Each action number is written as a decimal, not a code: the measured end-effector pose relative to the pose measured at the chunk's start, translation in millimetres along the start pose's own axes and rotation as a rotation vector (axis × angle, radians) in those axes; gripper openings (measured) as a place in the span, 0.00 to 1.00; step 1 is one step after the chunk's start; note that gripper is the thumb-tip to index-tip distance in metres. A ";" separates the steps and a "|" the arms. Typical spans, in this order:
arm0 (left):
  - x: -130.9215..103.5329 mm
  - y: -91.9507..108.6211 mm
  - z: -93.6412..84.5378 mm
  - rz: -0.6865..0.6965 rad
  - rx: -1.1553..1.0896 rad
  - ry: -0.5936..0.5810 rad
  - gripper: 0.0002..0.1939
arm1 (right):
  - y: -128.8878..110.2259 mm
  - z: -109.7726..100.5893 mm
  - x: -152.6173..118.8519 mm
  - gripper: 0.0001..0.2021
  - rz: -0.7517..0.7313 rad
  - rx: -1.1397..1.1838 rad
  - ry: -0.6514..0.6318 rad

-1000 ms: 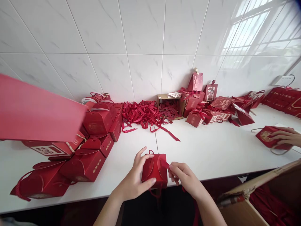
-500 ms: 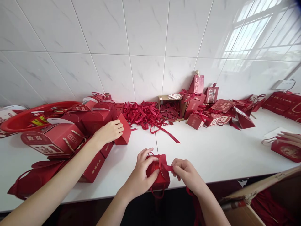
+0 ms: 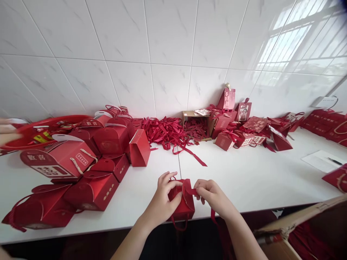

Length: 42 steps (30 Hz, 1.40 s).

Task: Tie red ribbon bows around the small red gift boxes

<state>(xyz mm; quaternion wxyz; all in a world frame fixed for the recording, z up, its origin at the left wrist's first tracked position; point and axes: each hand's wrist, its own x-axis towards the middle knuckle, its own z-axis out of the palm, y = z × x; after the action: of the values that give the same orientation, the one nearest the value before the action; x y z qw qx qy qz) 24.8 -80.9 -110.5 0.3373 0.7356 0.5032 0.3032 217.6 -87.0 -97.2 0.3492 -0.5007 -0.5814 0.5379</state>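
Observation:
A small red gift box (image 3: pixel 184 207) with thin cord handles stands at the table's front edge. My left hand (image 3: pixel 165 196) holds it from the left, thumb and fingers on its top flaps. Just right of the box, my right hand (image 3: pixel 210 193) pinches a red ribbon (image 3: pixel 193 191) that reaches the rounded top flap. More ribbon hangs below my right hand, past the table edge. Whether the ribbon passes through the flap is hard to tell.
Red boxes (image 3: pixel 92 191) crowd the left, before a red basin (image 3: pixel 67 118) of wrapped items. A ribbon pile (image 3: pixel 164 131) lies behind. Small boxes (image 3: pixel 225 141) and paper with a pen (image 3: pixel 322 160) are to the right. Another person's blurred hand (image 3: pixel 8 133) is at far left.
Another person's arm has left the upright red box and withdrawn from the left side. My right hand has moved slightly left toward the box. At far right, another person's hand is gone and the paper shows.

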 end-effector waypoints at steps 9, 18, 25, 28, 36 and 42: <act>-0.4 -0.6 -5.9 -0.018 -0.031 -0.035 0.10 | -0.3 -3.2 3.8 0.11 0.010 -0.051 -0.029; 0.8 -1.0 -4.3 0.063 -0.017 0.003 0.06 | -3.2 6.2 8.1 0.12 -0.033 -0.074 -0.063; -1.4 3.6 -10.6 0.007 -0.160 -0.033 0.07 | 3.2 -1.2 8.1 0.14 -0.129 -0.322 0.118; 1.0 10.9 -18.0 -0.002 -0.249 -0.012 0.08 | -1.9 2.0 10.2 0.17 -0.270 -0.319 0.085; -10.7 17.5 -33.4 0.056 -0.318 0.030 0.05 | -41.8 17.9 4.8 0.13 -0.470 -0.078 -0.037; -34.9 -9.5 -19.1 0.019 -0.095 0.084 0.15 | -60.7 -6.0 -66.7 0.12 -0.820 0.093 0.451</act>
<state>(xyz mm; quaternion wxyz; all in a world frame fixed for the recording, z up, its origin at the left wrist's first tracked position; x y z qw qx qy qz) -6.1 -107.7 -110.7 0.3475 0.7101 0.4950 0.3606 227.7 -144.3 -28.2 0.6727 -0.3179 -0.6160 0.2587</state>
